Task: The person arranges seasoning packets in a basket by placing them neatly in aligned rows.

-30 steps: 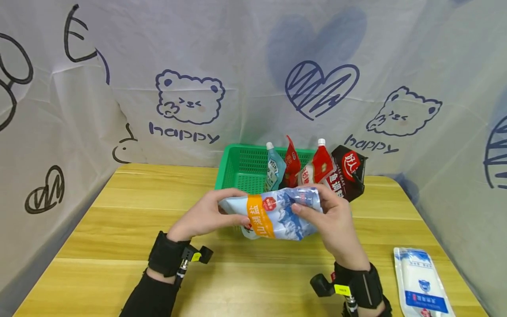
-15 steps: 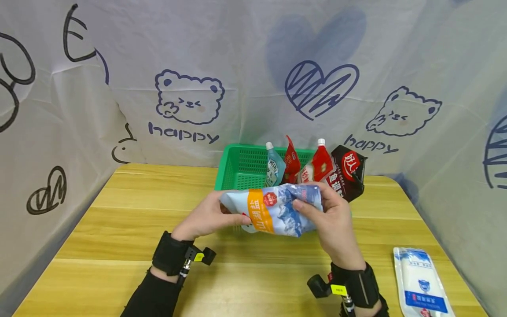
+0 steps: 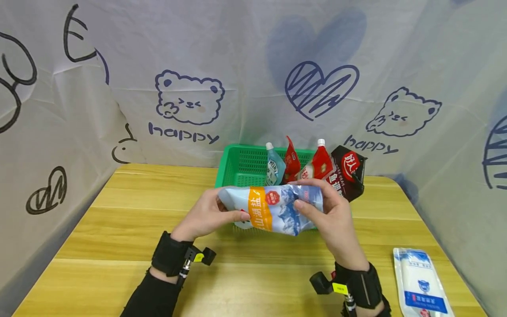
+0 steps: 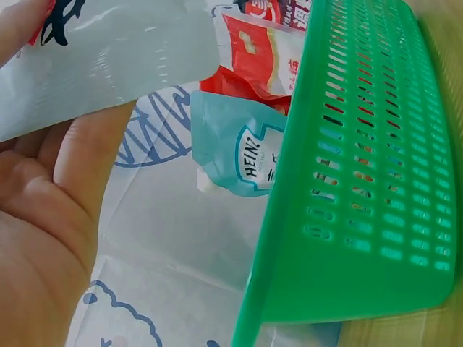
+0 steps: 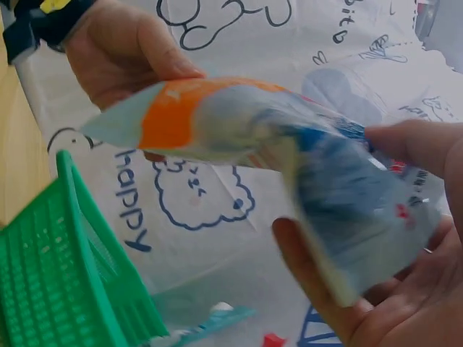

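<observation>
Held sideways in front of the basket is a blue-and-white salt bag with an orange band and a mountain print. My left hand grips its left end, thumb across the front and fingers behind. At the other end, my right hand holds the folded blue part, thumb in front. In the right wrist view the salt bag looks bent in the middle. Its pale underside lies over the fingers of my left hand in the left wrist view.
Behind the bag stands a green basket holding a teal Heinz pouch, red pouches and a black-and-red packet at its right end. A white-and-blue packet lies at the table's right. Drawn-on cloth hangs behind.
The salt bag has risen slightly and turned a little more level, its lower edge now higher. Both hands keep their hold; the basket and the packet on the table have not moved.
</observation>
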`<move>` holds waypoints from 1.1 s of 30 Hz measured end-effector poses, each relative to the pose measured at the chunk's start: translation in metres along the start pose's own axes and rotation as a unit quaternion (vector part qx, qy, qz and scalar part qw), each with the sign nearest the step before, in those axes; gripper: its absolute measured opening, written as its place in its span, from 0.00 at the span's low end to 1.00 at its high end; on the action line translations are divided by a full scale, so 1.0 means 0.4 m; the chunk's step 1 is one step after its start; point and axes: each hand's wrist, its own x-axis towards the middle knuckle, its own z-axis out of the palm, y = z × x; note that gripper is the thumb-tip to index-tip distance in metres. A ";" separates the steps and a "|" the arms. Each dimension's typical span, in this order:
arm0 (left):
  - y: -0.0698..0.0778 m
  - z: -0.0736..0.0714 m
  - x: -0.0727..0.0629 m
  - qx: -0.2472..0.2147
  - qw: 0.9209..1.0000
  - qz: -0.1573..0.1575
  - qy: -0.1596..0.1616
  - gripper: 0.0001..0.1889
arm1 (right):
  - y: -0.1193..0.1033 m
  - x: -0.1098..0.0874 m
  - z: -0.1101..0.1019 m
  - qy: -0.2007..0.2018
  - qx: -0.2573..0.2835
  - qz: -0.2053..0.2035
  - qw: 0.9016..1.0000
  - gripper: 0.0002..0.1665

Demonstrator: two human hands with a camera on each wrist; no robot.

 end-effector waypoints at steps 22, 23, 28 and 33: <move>0.011 0.002 0.002 0.132 0.987 -0.013 -0.090 0.15 | -0.022 -0.010 0.017 -0.168 -0.303 -0.062 0.936 0.27; 0.011 0.003 0.002 0.140 0.986 -0.012 -0.092 0.14 | -0.018 -0.009 0.022 -0.176 -0.315 -0.056 0.931 0.27; 0.011 0.007 0.004 0.165 0.981 -0.002 -0.103 0.13 | 0.002 -0.002 0.035 -0.199 -0.344 -0.035 0.917 0.26; 0.014 0.009 0.003 0.171 0.980 -0.005 -0.101 0.13 | 0.012 0.000 0.036 -0.194 -0.333 -0.037 0.922 0.24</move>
